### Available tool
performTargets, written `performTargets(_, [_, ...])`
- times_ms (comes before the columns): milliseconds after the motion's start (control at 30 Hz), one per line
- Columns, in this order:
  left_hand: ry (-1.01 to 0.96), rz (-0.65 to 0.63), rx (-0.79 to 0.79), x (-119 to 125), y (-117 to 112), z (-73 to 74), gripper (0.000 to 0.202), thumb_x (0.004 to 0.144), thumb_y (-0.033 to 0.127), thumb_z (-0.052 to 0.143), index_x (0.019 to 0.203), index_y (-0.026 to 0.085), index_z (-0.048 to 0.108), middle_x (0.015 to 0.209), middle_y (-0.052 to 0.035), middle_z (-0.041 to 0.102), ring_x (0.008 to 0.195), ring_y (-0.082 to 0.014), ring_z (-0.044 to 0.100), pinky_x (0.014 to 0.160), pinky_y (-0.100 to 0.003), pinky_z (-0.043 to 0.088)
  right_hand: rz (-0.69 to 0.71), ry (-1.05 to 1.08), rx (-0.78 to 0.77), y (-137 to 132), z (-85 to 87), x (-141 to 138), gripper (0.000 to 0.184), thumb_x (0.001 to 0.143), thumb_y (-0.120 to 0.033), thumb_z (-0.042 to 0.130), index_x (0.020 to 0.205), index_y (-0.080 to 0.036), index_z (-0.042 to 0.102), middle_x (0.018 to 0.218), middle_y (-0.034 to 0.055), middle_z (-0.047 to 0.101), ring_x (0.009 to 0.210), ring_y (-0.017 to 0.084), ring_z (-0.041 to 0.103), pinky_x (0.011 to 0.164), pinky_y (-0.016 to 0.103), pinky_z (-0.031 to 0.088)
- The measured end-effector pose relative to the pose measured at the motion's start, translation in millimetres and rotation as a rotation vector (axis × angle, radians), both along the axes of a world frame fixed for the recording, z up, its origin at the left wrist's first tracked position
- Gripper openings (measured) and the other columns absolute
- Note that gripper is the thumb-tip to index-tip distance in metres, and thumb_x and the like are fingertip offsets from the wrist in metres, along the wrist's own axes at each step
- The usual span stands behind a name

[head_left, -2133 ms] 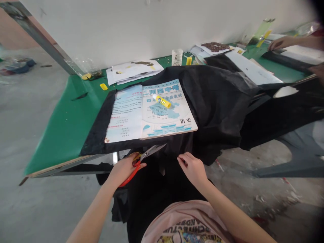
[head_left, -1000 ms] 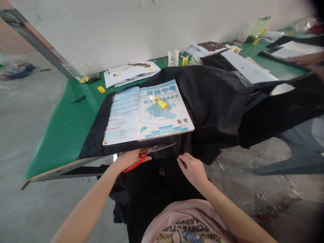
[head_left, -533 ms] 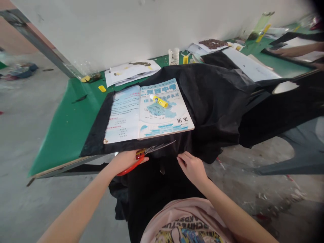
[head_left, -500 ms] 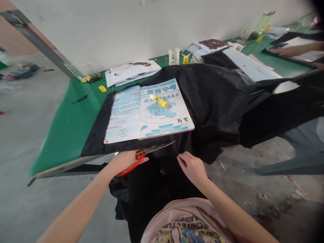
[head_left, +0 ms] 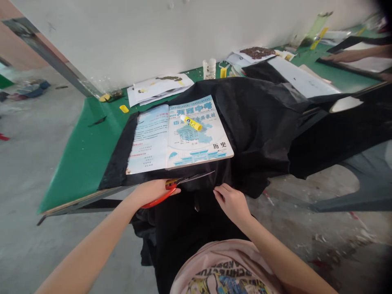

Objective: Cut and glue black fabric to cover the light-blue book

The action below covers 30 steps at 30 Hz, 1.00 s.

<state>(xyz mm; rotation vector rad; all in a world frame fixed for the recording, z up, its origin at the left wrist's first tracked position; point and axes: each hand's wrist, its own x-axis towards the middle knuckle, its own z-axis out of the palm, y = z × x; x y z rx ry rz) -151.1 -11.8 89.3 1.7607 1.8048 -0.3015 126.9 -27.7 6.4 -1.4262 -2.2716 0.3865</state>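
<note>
The person wears a pale pink shirt (head_left: 214, 252), its front printed with dark capital lettering (head_left: 228, 265) and a yellow-and-blue picture (head_left: 219, 283). Past the shirt, the lap is black (head_left: 190, 226), trousers or loose cloth I can't tell. Left hand (head_left: 152, 192), right hand (head_left: 232, 201) and forearms (head_left: 101, 234) are bare.

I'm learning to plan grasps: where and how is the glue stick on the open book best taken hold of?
Probably take the glue stick by the middle of its yellow barrel, from above and the person's right. It lies on its side on the open book, slanting, its yellow end toward the right, so fingers can close across it; the left hand holds scissors.
</note>
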Motion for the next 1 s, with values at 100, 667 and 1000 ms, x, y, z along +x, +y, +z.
performTargets(100, [-0.005,-0.032,0.027,0.5,2.3,0.1,0.064,0.073,0.075,0.040,0.103,0.024,0.064,0.096,-0.0069,0.070,0.084,-0.0282,0.065,0.071,-0.031,0.045,0.004,-0.001,-0.003,-0.2,0.4,0.2,0.023,0.091,-0.025,0.043,0.088,-0.022,0.066,0.080,-0.0003,0.065,0.065,0.009,0.059,0.056,0.022,0.034])
performTargets(667, [-0.007,-0.026,-0.014,-3.8,6.2,6.4,0.063,0.072,0.073,0.044,0.110,0.027,0.063,0.102,-0.0049,0.070,0.087,-0.0280,0.065,0.075,-0.031,0.046,0.013,0.010,-0.002,0.2,-0.9,1.2,0.023,0.091,-0.024,0.043,0.088,-0.022,0.066,0.080,0.0004,0.065,0.064,0.009,0.059,0.056,0.022,0.034])
performTargets(1000, [0.087,-0.121,0.021,0.8,8.0,-3.2,0.071,0.073,0.077,0.036,0.109,0.022,0.063,0.098,-0.0084,0.069,0.086,-0.0292,0.064,0.077,-0.034,0.046,0.028,0.012,-0.009,-0.6,0.2,1.2,0.024,0.092,-0.024,0.042,0.089,-0.021,0.065,0.080,0.0001,0.064,0.066,0.010,0.059,0.058,0.021,0.035])
